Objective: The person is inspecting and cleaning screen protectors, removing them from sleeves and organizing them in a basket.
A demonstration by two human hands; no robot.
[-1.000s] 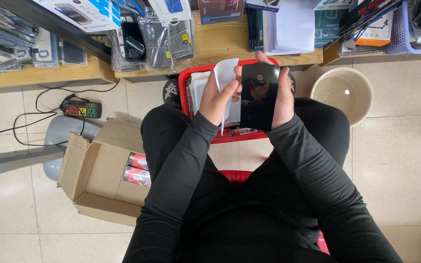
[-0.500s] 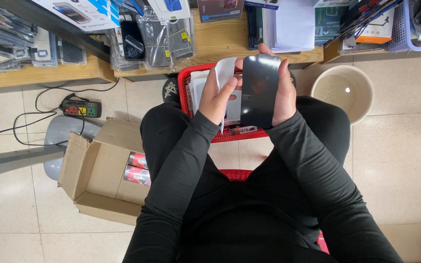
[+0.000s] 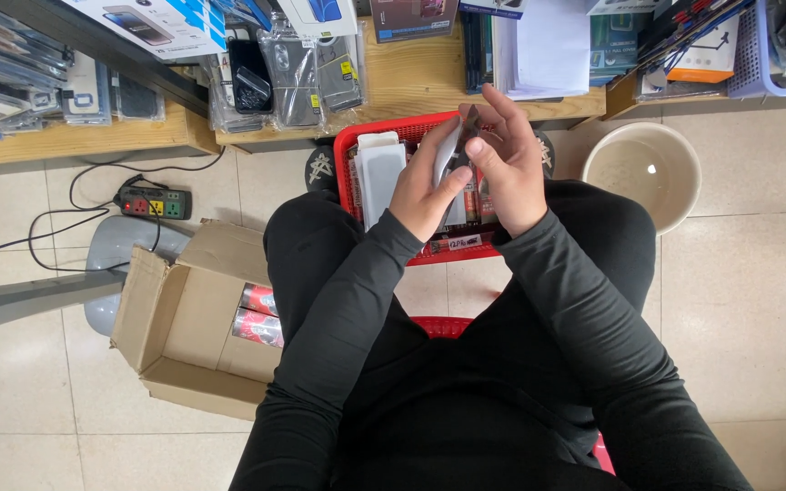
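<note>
So we're sitting over a red basket [image 3: 346, 173] on the floor, both hands up around 12 o'clock in the view, working on a thin dark panel [image 3: 468, 127] that looks like a phone or a glass protector, seen nearly edge-on right now, so hard to call. It sits between our hands, directly above the basket, with a pale sleeve or backing sheet [image 3: 448, 145] pressed against its 9 o'clock side. We'd guess the panel is light, stiff and pretty slick, and probably the kind of thing that chips or cracks if it drops on tile, so the edges are the place to hold it, not the flat faces. The left hand [image 3: 422, 186] is pinching narrow: thumb on the near side of the pale sheet, fingers tucked behind it. The right hand [image 3: 509, 164] is closed round the panel from 3 o'clock, fingers curled over the top edge, thumb hidden behind it, so we can't tell how firmly it's clamped. More white flat packs [image 3: 382, 168] stand upright in the basket at 9 o'clock of our hands. An open cardboard box [image 3: 184, 323] sits at 8 o'clock by our left knee, a beige bowl [image 3: 640, 168] at 3 o'clock, and a power strip [image 3: 152, 202] further out at 9 o'clock.
</note>
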